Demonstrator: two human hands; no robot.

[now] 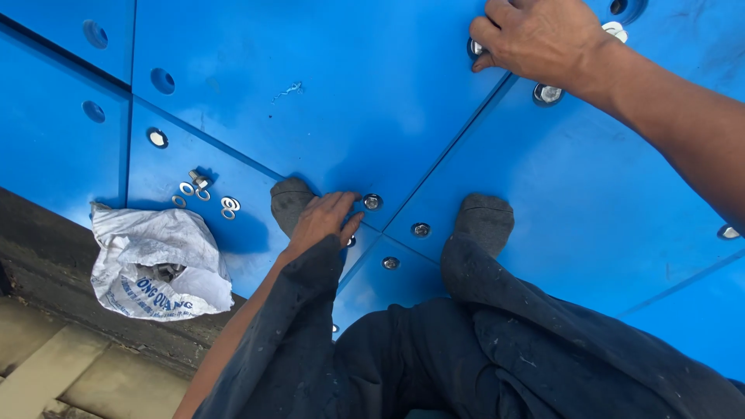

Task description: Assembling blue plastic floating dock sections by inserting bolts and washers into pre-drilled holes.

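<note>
Your left hand (324,219) lies flat, fingers open, on the smooth blue plastic panels (349,93), its fingertips just beside a round silver bolt head (372,202) at the panel joint. Your right hand (535,35) is curled shut over another bolt farther up that joint; what it grips is hidden. Left of the silver bolt head lie loose steel washers (203,194), and below them a crumpled white woven sack (159,260).

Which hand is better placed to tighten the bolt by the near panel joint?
Probably the left hand: its fingertips lie right beside that bolt. The right hand is stretched far up, resting over another bolt.
</note>
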